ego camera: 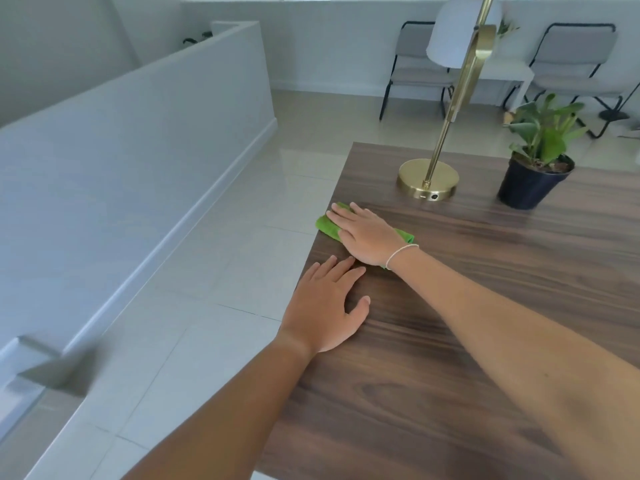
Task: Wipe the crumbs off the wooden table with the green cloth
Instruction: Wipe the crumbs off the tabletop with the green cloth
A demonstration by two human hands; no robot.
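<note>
Right hand (367, 237) is lying flat, palm down, fingers extended, pressing on the green cloth (327, 225); not gripping it, just pinning it under the palm. Cloth is sitting at the left edge of the wooden table (485, 323), one end overhanging the edge slightly, the other end showing past the wrist. Judgement: the flat palm is spreading pressure across the cloth so it drags the surface evenly, and the edge position suits pushing crumbs off onto the floor (207, 271).

Left hand (325, 306) is resting open and flat on the table nearer the person, just beside the right hand, holding nothing. Judgement: it is bracing the body during the reach.

No crumbs can be made out on the wood grain; too small or absent, cannot tell.

Lamp (428, 179) with brass base and potted plant (535, 161) are standing further back, well apart from the cloth. Judgement: they are sitting outside the present wiping path.

Writing: none readable. A small dark button or port is showing on the lamp base; no label legible.
</note>
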